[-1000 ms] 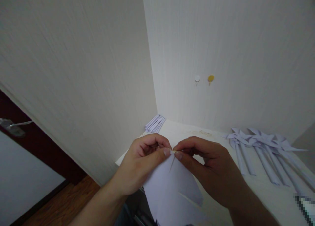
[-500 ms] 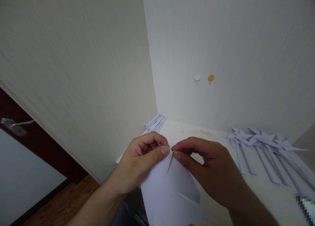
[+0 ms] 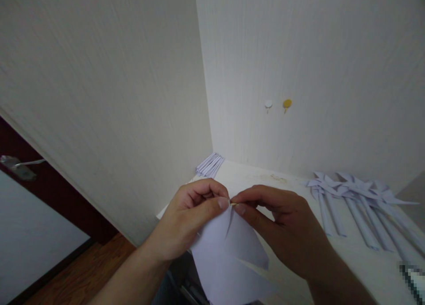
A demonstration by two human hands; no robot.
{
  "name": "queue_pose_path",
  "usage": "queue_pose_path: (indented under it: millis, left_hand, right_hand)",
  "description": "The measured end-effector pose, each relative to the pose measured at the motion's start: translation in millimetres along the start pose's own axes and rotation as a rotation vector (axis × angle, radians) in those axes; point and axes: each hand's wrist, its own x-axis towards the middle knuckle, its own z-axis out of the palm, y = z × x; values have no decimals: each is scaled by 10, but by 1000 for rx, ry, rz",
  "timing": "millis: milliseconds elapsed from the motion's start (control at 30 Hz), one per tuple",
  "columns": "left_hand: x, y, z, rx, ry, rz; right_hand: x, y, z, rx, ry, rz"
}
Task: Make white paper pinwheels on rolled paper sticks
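A sheet of white paper [image 3: 229,260] with slits cut in from its edges hangs below my hands. My left hand [image 3: 195,216] is closed, its thumb and forefinger pinching a top corner of the sheet. Facing it, my right hand [image 3: 275,221] pinches a thin, pale yellowish stick [image 3: 233,204] like a toothpick. The stick's tip meets the paper right by my left thumb; whether it goes through is hidden by the fingertips.
Several finished paper pinwheels [image 3: 353,187] lie on the white tabletop [image 3: 245,170] at right. A bundle of rolled paper sticks [image 3: 210,164] sits in the far corner. Walls rise behind and at left, with white [image 3: 268,104] and yellow [image 3: 287,104] hooks.
More of the yellowish stick shows between my fingertips, as the right fingers have drawn slightly away from the left thumb. The paper's lower part has shifted a little.
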Motion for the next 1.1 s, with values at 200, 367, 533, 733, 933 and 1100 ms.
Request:
queue_pose_path:
  millis: [200, 367, 533, 733, 933, 1100]
  left_hand:
    - [-8, -17, 11, 45, 13, 29]
    - [-5, -16, 9, 110, 43, 63]
    - [33, -42, -1, 135, 38, 66]
    - [53, -28, 1, 236, 62, 135]
    - [60, -9, -18, 297, 56, 142]
    - [55, -24, -41, 321, 25, 142]
  right_hand:
    - [-2, 12, -11, 4, -19, 32]
    - [19, 19, -13, 46, -43, 52]
    - [17, 27, -9, 45, -41, 58]
    - [19, 83, -9, -6, -50, 13]
    - [24, 134, 2, -33, -72, 29]
    - [37, 140, 7, -59, -70, 46]
